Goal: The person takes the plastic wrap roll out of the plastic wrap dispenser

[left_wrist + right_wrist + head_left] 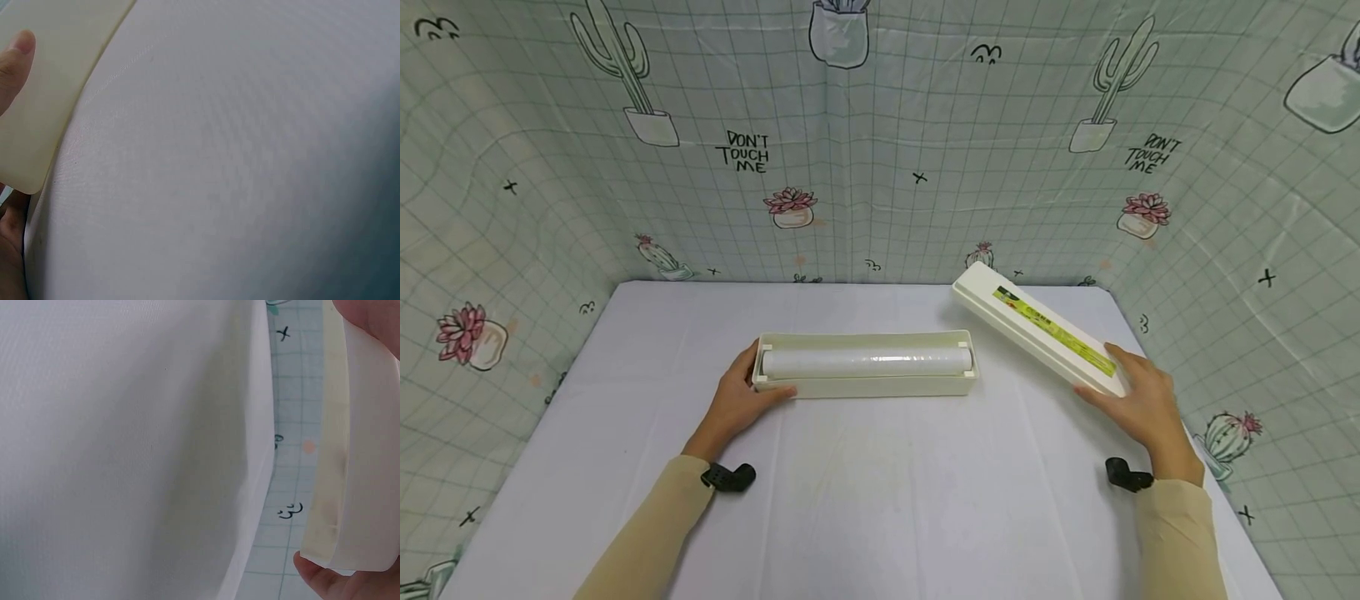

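Observation:
A long cream dispenser box (880, 387) lies across the middle of the table, its top uncovered. Inside it sits a roll of clear plastic wrap (865, 362). My left hand (748, 398) grips the box's left end, thumb along the front wall and fingers behind the end; the left wrist view shows the thumb (15, 65) flat on the cream wall. At the right, my right hand (1138, 396) holds the dispenser's long white lid (1030, 325) by its near end, above the table and slanting away to the left. A yellow-green label (1052, 329) runs along the lid's top.
A white cloth (865, 500) covers the table. Fabric walls (887, 142) with a grid and cactus print rise behind it and at both sides. Dark bands with small black devices (730, 477) sit on both wrists.

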Motion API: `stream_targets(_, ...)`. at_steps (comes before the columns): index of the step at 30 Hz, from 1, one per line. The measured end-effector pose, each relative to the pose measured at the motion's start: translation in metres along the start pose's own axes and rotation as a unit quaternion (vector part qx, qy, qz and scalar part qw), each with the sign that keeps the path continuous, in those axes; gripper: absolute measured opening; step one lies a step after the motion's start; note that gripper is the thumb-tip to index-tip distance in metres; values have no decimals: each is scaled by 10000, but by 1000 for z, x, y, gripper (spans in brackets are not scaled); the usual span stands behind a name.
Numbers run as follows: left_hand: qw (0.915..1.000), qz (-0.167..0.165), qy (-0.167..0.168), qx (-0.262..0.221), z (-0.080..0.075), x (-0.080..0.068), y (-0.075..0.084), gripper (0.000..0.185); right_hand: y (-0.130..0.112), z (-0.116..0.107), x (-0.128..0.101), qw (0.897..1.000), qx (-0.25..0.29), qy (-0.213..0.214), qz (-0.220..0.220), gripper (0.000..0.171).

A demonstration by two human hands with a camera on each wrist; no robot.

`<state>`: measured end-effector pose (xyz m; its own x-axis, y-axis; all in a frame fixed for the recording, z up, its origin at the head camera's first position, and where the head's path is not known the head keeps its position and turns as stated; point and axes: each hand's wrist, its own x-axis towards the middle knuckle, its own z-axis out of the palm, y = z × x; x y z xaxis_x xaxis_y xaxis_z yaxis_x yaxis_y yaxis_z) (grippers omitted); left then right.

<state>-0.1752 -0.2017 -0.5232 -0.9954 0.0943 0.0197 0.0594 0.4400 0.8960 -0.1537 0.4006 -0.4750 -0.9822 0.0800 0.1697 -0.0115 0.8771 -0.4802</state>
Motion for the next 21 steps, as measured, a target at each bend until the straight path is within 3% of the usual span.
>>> stream_targets(21, 9999, 56, 2, 101, 0, 1, 0, 105, 9, -4, -4, 9995, -22, -72, 302, 96)
